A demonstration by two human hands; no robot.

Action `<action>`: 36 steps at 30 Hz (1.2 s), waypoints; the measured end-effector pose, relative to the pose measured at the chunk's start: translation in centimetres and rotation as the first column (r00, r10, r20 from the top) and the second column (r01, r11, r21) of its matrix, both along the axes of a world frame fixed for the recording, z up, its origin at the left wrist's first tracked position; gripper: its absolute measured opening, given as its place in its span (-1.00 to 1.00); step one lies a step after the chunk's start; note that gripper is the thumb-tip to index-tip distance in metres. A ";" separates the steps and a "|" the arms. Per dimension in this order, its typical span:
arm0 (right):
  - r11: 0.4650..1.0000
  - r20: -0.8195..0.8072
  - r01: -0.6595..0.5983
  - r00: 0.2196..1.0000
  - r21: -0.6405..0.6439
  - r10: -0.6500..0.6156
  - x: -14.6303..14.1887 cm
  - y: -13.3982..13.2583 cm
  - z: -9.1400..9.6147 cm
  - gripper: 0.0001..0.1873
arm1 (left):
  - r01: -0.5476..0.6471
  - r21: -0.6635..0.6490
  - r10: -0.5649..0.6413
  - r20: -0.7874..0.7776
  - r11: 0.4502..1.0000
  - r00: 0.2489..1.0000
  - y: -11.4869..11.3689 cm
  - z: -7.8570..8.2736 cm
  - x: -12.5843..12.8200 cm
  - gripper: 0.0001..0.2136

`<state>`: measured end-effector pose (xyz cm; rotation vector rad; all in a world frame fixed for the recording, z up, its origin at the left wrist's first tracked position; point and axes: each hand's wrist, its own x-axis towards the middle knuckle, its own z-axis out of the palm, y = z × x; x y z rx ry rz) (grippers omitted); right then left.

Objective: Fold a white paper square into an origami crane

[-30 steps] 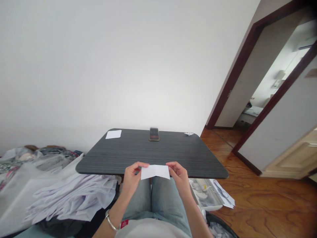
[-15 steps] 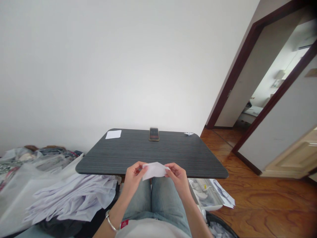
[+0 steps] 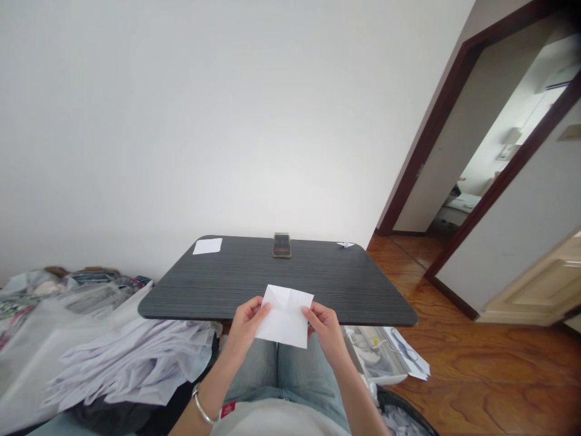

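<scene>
A square sheet of white paper (image 3: 285, 321), with faint crease lines across its upper part, is spread between my hands at the near edge of the dark table (image 3: 218, 284). My left hand (image 3: 247, 321) pinches its left side, thumb on top. The right side is pinched by my right hand (image 3: 323, 321) in the same way. At the table's back right lies a small folded white paper piece (image 3: 345, 245). Another white paper sheet (image 3: 207, 246) lies flat at the back left.
A dark phone-like device (image 3: 282, 245) stands at the table's back edge, before the white wall. Heaped white cloth (image 3: 136, 360) lies at the left. Below the table's right side is a white box (image 3: 379, 357) of odds and ends, with papers (image 3: 411, 354) beside it.
The paper in my hands was folded into a narrower shape; now it is opened out into a flat square. Both hands stay in nearly the same place.
</scene>
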<state>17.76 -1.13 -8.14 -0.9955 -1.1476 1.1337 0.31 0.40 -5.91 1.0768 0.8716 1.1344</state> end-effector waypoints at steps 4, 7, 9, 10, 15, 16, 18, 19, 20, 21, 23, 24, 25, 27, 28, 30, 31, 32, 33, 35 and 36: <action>0.999 -0.052 -0.001 0.999 -0.035 -0.001 -0.1 0.0 -0.2 -0.65 | 0.057 -0.032 -0.055 0.053 0.998 0.997 -0.3 0.4 0.2 -0.69; 0.999 -0.081 0.010 0.997 -0.038 -0.013 -0.2 0.0 -0.3 -0.65 | 0.111 -0.035 -0.108 0.078 0.993 0.991 -0.2 0.6 0.1 -0.65; 0.999 -0.094 0.012 0.995 -0.042 -0.016 -0.3 0.0 -0.3 -0.66 | 0.151 -0.037 -0.147 0.089 0.988 0.985 -0.2 0.6 0.1 -0.64; 0.999 -0.098 0.011 0.995 -0.045 -0.015 -0.3 0.0 -0.3 -0.66 | 0.167 -0.037 -0.163 0.093 0.985 0.982 -0.1 0.6 0.1 -0.63; 0.999 -0.096 0.002 0.995 -0.053 -0.007 -0.4 -0.1 -0.2 -0.66 | 0.165 -0.046 -0.163 0.029 0.985 0.986 0.0 0.1 0.1 -0.66; 0.999 -0.096 0.007 0.995 -0.050 -0.012 -0.4 -0.2 -0.2 -0.66 | 0.159 -0.049 -0.160 -0.005 0.986 0.987 0.0 -0.1 0.1 -0.66; 0.999 -0.095 0.019 0.995 -0.042 -0.023 -0.5 -0.1 -0.2 -0.65 | 0.147 -0.050 -0.150 -0.068 0.988 0.986 0.1 -0.4 0.2 -0.65; 0.999 -0.097 0.024 0.995 -0.039 -0.027 -0.5 -0.1 -0.3 -0.64 | 0.141 -0.046 -0.144 -0.089 0.989 0.985 0.1 -0.5 0.2 -0.64; 0.999 -0.100 0.024 0.995 -0.037 -0.027 -0.5 0.0 -0.4 -0.64 | 0.137 -0.041 -0.140 -0.100 0.990 0.985 0.1 -0.5 0.2 -0.64; 0.999 -0.105 0.020 0.994 -0.037 -0.024 -0.4 0.0 -0.5 -0.64 | 0.137 -0.036 -0.140 -0.105 0.990 0.985 0.2 -0.6 0.1 -0.63; 0.999 -0.113 0.012 0.994 -0.034 -0.015 -0.3 0.2 -0.6 -0.66 | 0.151 -0.033 -0.154 -0.111 0.988 0.982 0.2 -0.7 0.1 -0.62; 1.000 -0.115 0.012 0.993 -0.026 -0.015 -0.1 0.3 -0.7 -0.67 | 0.160 -0.033 -0.163 -0.116 0.987 0.980 0.3 -0.8 0.0 -0.62; 1.000 -0.117 0.012 0.993 -0.013 -0.014 0.0 0.3 -0.7 -0.70 | 0.168 -0.035 -0.171 -0.123 0.985 0.978 0.3 -0.8 -0.1 -0.61; 0.999 -0.117 0.019 0.993 0.027 -0.015 0.3 0.4 -0.6 -0.72 | 0.185 -0.043 -0.189 -0.136 0.982 0.972 0.4 -0.9 -0.2 -0.61; 0.999 -0.115 0.020 0.993 0.046 -0.015 0.5 0.4 -0.5 -0.73 | 0.195 -0.048 -0.200 -0.142 0.980 0.969 0.4 -0.9 -0.2 -0.61; 0.998 -0.111 0.010 0.994 0.063 -0.003 0.8 0.4 -0.4 -0.73 | 0.212 -0.056 -0.218 -0.150 0.976 0.964 0.4 -1.0 -0.2 -0.62; 0.998 -0.108 0.000 0.994 0.062 0.007 0.9 0.4 -0.4 -0.75 | 0.216 -0.058 -0.223 -0.152 0.975 0.963 0.4 -1.0 -0.2 -0.62; 0.998 -0.103 -0.013 0.995 0.056 0.019 0.9 0.4 -0.4 -0.75 | 0.218 -0.059 -0.225 -0.153 0.974 0.962 0.3 -0.9 -0.2 -0.63; 0.999 -0.098 -0.026 0.995 0.048 0.031 1.0 0.4 -0.4 -0.76 | 0.218 -0.058 -0.225 -0.151 0.974 0.963 0.3 -0.9 -0.2 -0.63; 0.998 -0.085 -0.044 0.995 0.034 0.047 1.0 0.4 -0.5 -0.75 | 0.219 -0.055 -0.225 -0.140 0.974 0.964 0.3 -0.9 -0.2 -0.63; 0.998 -0.075 -0.047 0.996 0.030 0.050 0.9 0.5 -0.5 -0.74 | 0.222 -0.054 -0.228 -0.133 0.973 0.965 0.3 -0.8 -0.2 -0.62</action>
